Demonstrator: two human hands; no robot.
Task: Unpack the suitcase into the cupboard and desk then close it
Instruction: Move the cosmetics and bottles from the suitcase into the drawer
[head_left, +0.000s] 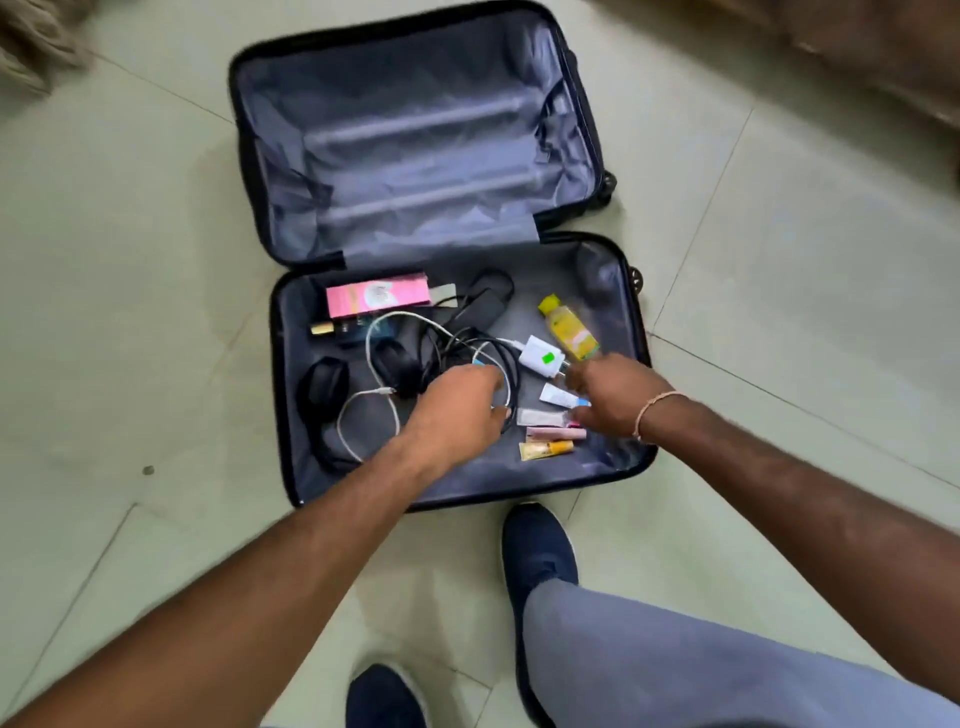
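Note:
A dark suitcase (283, 415) lies open on the floor, its grey-lined lid (415, 130) flat and bare. The near half holds a pink box (376, 300), a yellow bottle (571, 328), a white charger (540, 356), black headphones (322, 387), a white cable (371, 332) and black cables (511, 369). My left hand (457, 410) curls round the black cables. My right hand (618, 395) pinches a white tube with a blue cap (556, 396). Below it lie a clear tube (537, 415), a pink tube (550, 432) and a yellow tube (545, 449).
The suitcase sits on pale green floor tiles (130, 312). My dark shoes (537, 551) stand right at its front edge. Brown fabric (36, 36) shows at the top left, and blurred brown furniture (883, 47) at the top right.

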